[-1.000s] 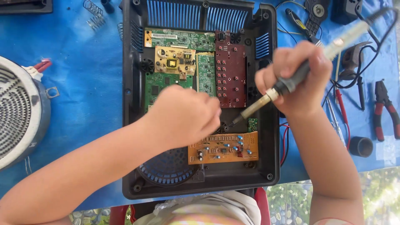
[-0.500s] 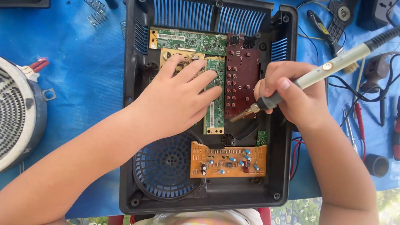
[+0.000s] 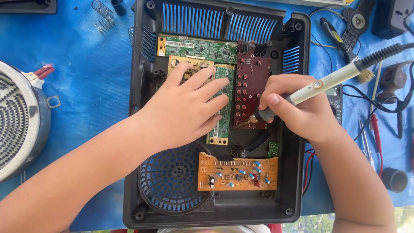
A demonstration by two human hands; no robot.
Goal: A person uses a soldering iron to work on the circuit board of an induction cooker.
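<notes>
A black plastic appliance housing [image 3: 140, 64] lies open on a blue cloth, with several circuit boards inside. My left hand [image 3: 185, 110] rests flat, fingers spread, on the green circuit board [image 3: 222, 125] and a yellowish board beneath it. My right hand [image 3: 297, 110] grips a white soldering iron [image 3: 327, 82] like a pen. Its tip touches the lower edge of the dark red board [image 3: 252, 82]. An orange board [image 3: 237, 172] sits lower down, beside a round black fan grille [image 3: 172, 177].
A round coil heating element [image 3: 17, 121] lies at the left. Springs [image 3: 101, 15] lie at the top left. To the right of the housing are a screwdriver [image 3: 366, 142], red and black probe leads, a black cylinder [image 3: 394, 179] and other tools.
My left hand has opened from a loose fist to a flat press on the green board. The soldering iron tip has moved up from near the orange board to the red board.
</notes>
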